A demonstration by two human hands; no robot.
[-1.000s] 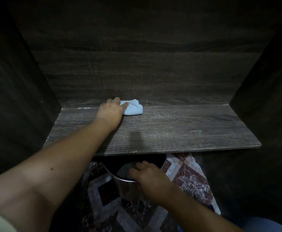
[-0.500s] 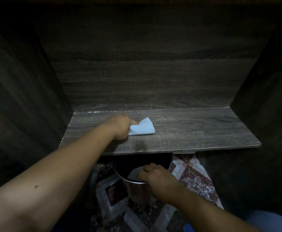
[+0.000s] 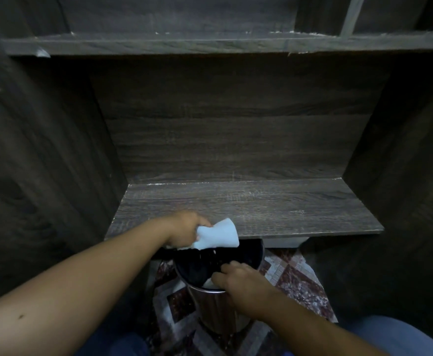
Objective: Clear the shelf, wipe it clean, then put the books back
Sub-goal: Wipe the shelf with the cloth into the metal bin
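The dark wooden shelf (image 3: 274,206) is bare, with no books in view. My left hand (image 3: 184,228) grips a light blue cloth (image 3: 216,235) at the shelf's front edge, the cloth hanging partly over the edge above a metal bin (image 3: 210,301). My right hand (image 3: 241,281) grips the bin's near rim just below the shelf. The bin holds a dark liner, and small pale specks show over its opening.
Dark wooden side walls (image 3: 56,176) close in the shelf on both sides. Another shelf board (image 3: 210,43) runs above. A patterned tile floor (image 3: 295,276) lies under the bin. My blue trouser legs (image 3: 390,335) show at the bottom.
My left hand has dragged the cloth from the back of the shelf forward to its front edge, over the bin. My right hand has stayed on the bin's rim. The view has tilted up.
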